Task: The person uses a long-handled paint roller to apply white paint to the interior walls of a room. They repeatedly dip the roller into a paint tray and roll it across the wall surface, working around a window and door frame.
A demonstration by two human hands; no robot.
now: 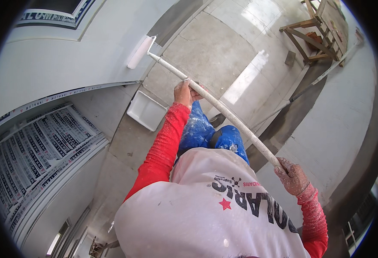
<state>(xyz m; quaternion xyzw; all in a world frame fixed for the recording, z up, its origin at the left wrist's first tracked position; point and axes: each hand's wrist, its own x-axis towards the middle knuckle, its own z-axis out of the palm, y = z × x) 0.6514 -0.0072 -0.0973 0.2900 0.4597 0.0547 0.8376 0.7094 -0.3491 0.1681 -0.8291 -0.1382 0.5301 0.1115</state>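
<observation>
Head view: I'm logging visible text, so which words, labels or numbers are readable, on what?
Wording and brands left out:
White shirt: big black lettering, red star, smaller print, the smallest unreadable.
Upper-left frame: printed tape.
Long edge strip: printed tape.
Lower-left panel: rows of printed tape.

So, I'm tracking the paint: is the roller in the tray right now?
No, the roller is at the wall, well apart from the tray.

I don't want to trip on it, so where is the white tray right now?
In the head view, the white tray lies on the floor left of centre, left of the left hand and below the roller in the picture.
</observation>
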